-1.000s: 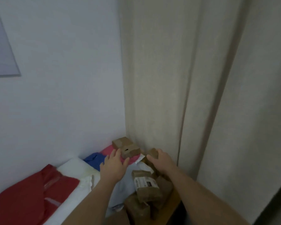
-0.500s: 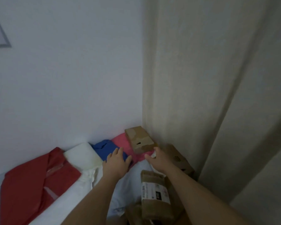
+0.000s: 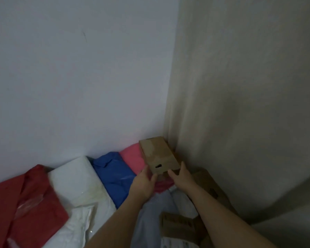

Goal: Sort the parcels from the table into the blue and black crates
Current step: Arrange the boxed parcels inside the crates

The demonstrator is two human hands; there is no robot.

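Observation:
A small brown cardboard box (image 3: 157, 154) with a dark finger hole lies in the corner, on top of a pink parcel bag (image 3: 132, 157). My left hand (image 3: 143, 183) holds the box's near left corner, fingers along its side and thumb at its front. My right hand (image 3: 183, 177) holds the near right corner in the same way. Beside them lie a blue bag (image 3: 113, 172), a white bag (image 3: 75, 181) and a red bag (image 3: 25, 199). No blue or black crate is in view.
A pale bag (image 3: 150, 212) lies under my forearms. Another brown box (image 3: 211, 188) sits to the right and a labelled brown parcel (image 3: 179, 227) at the bottom. A white wall (image 3: 79, 77) stands behind the pile and a beige curtain (image 3: 240, 104) closes off the right.
Both hands have reached forward from the pile's middle to the small cardboard box and now hold its near end. The view has shifted, so the parcels appear larger.

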